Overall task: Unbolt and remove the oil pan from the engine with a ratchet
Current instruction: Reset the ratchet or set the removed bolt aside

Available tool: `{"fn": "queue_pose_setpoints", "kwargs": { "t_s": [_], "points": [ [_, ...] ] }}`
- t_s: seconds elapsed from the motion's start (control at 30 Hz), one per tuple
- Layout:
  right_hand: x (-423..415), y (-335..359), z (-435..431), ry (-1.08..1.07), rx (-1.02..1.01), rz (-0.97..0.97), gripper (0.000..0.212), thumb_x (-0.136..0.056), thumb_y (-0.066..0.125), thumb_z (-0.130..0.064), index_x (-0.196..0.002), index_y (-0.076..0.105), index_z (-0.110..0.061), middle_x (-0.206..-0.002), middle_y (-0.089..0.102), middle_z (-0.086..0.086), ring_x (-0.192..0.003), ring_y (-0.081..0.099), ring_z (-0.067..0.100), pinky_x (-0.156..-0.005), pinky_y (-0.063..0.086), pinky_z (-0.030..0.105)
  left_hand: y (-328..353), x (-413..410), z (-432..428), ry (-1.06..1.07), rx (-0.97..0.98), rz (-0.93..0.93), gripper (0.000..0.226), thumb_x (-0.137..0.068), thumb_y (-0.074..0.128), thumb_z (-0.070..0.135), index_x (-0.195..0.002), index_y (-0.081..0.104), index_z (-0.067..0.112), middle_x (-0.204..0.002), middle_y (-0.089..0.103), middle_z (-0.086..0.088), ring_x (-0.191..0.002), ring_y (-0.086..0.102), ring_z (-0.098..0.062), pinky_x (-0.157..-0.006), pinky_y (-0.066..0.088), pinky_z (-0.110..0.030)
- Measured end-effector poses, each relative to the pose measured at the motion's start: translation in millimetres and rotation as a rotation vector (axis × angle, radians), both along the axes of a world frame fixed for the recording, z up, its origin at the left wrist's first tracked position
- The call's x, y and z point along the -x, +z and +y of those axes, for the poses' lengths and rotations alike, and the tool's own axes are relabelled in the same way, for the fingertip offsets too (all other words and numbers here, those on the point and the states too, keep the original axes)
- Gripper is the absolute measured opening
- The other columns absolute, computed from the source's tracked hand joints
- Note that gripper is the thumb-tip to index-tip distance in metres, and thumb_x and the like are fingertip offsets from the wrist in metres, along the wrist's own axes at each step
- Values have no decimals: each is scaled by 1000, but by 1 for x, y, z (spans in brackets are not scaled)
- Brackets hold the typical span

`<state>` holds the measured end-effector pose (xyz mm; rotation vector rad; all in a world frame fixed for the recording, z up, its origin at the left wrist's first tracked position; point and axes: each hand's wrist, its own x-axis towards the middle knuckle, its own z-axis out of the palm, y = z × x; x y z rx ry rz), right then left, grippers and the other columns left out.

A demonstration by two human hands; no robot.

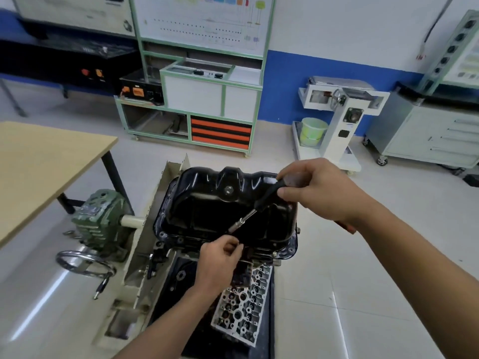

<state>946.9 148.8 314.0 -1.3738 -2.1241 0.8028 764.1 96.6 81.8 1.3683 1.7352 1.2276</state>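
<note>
Black oil pan [207,203] sits on top of the engine [246,301], with a ratchet [267,196] slanting over it.

Right hand [324,190] is wrapped round the ratchet's dark handle above the pan's far right side, and the shaft slopes down and left to a socket [234,226] just above the pan's near wall. Left hand [220,260] is at the near flange just below the socket, fingers curled and thumb against forefinger; I cannot tell whether it pinches anything. A bolt [274,253] stands in the flange's near right corner. The engine hangs in a cream stand [145,255] with a green gearbox [103,218] and a handwheel [83,263] on its left. A wooden table [39,164] stands further left.
</note>
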Motion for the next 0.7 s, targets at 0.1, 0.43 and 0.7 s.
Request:
{"fn": "queue_pose_setpoints", "kwargs": {
  "t_s": [0.1, 0.43, 0.7],
  "points": [
    [38, -2, 7, 61, 42, 113, 11, -84, 78, -17, -90, 73, -25, -68, 72, 0, -51, 63, 11, -50, 49, 19, 16, 45, -11, 95, -41, -93, 23, -87, 80, 11, -79, 68, 30, -71, 71, 10, -66, 69, -7, -63, 55, -18],
    [256, -46, 10, 160, 119, 407, 17, -84, 79, -19, -88, 73, -34, -70, 73, -4, -51, 62, 16, -52, 50, 31, 29, 280, -40, 522, -127, -212, 8, -92, 76, 16, -98, 78, 22, -85, 78, 7, -79, 73, -5, -74, 58, -18],
    [497, -141, -1, 216, 278, 372, 14, -84, 78, -24, -88, 72, -36, -74, 71, -16, -60, 65, 2, -52, 47, 17, -71, 550, -92, 954, 93, 26, 7, -91, 74, 14, -86, 79, 14, -69, 66, 5, -72, 65, -19, -67, 46, -29]
  ]
}}
